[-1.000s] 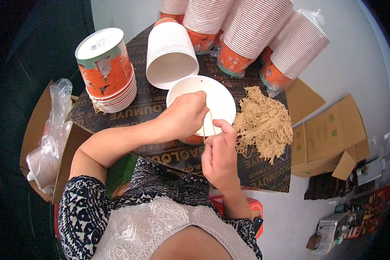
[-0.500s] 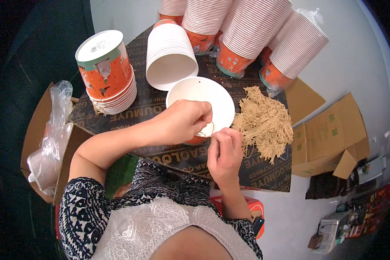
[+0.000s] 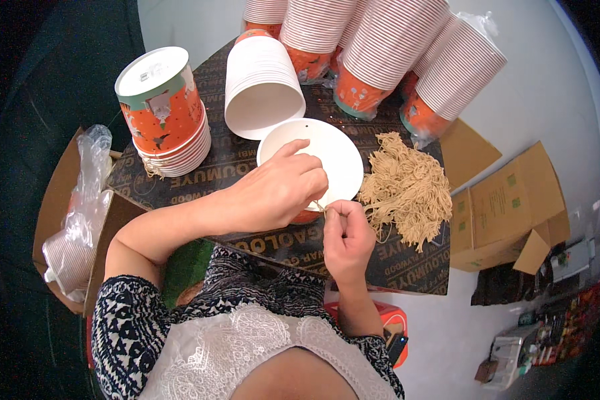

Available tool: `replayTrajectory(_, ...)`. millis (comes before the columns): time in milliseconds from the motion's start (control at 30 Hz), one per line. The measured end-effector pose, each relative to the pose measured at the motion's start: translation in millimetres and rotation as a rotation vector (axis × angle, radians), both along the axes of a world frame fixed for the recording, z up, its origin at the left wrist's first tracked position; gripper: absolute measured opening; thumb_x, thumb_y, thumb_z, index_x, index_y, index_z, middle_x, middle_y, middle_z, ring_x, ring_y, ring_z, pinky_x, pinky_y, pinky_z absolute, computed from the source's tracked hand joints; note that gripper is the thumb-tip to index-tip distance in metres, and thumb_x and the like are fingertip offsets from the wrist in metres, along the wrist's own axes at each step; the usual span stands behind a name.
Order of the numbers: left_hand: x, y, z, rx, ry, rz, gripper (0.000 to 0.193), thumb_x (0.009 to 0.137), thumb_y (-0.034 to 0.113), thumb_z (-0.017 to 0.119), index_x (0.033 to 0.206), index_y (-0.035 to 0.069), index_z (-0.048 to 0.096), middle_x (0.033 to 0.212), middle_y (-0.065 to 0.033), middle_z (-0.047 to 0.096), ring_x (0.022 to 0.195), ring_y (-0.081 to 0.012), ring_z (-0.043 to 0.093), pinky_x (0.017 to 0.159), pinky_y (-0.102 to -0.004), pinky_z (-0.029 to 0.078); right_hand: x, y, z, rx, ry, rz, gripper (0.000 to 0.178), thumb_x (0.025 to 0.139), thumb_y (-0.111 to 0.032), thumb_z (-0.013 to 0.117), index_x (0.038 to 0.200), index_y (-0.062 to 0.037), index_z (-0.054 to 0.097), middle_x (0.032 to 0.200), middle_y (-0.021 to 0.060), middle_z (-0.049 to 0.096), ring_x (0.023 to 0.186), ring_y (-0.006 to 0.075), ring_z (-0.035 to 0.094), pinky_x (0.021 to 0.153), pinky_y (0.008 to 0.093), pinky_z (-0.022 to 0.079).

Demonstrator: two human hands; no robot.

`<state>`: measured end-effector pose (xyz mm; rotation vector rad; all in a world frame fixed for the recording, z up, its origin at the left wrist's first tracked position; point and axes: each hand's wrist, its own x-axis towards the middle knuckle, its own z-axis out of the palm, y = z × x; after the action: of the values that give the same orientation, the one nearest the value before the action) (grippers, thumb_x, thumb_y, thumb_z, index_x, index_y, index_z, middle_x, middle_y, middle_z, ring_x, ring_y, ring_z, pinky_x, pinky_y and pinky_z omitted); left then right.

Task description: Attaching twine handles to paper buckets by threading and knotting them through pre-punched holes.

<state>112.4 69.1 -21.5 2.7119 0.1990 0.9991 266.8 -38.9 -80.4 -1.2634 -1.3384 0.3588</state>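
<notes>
A paper bucket point(image 3: 340, 157) with a white inside and an orange outer wall tilts toward me in the middle of the table, a small hole showing near its far rim. At its near rim, my right hand point(image 3: 348, 240) pinches a thin tan string point(image 3: 319, 207) between thumb and fingertips. My left hand point(image 3: 283, 183) lies over the bucket's near left side, index finger raised and the others bent down at the string; its thumb and fingertips are partly hidden. Close by my right hand is a heap of tan strings point(image 3: 407, 190).
Upside-down orange buckets point(image 3: 161, 110) with string at their rims are stacked at left. White nested buckets point(image 3: 263, 93) lie behind the bucket. Bagged bucket stacks point(image 3: 387, 43) line the table's back. Cardboard boxes point(image 3: 510, 207) stand right, and an open box point(image 3: 103, 233) left.
My left hand has rolled palm-down, and its index finger has lifted over the bucket's opening. My right hand has shifted slightly, still pinching the string. The bucket has moved slightly right.
</notes>
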Motion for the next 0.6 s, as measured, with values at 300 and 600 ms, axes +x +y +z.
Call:
replayTrajectory(300,6.2,0.3,-8.2,0.022,-0.132,0.007,0.029,0.079,0.0,0.073,0.09,0.007,0.048,0.078,-0.005,0.055,0.076,-0.0269,0.06,0.108,-0.0564,0.038,0.3,0.7,-10.3,-0.065,0.242,0.055,0.001,0.095,-0.002,0.059,0.095,-0.0004,0.059,0.06,-0.0066,0.045,0.054,-0.0011,0.036,0.046,0.021,0.03)
replayTrajectory(600,-1.3,-1.3,-5.2,-0.16,-0.032,-0.045,0.037,0.076,-0.01,0.056,0.109,0.005,0.057,0.086,-0.0069,0.06,0.087,-0.0264,0.064,0.111,-0.0575,0.031,-0.9,0.1,-6.1,0.06,0.179,0.101,0.004,0.098,0.0,0.054,0.095,-0.0006,0.056,0.069,-0.0036,0.054,0.055,0.0002,0.044,0.05,0.0181,0.035)
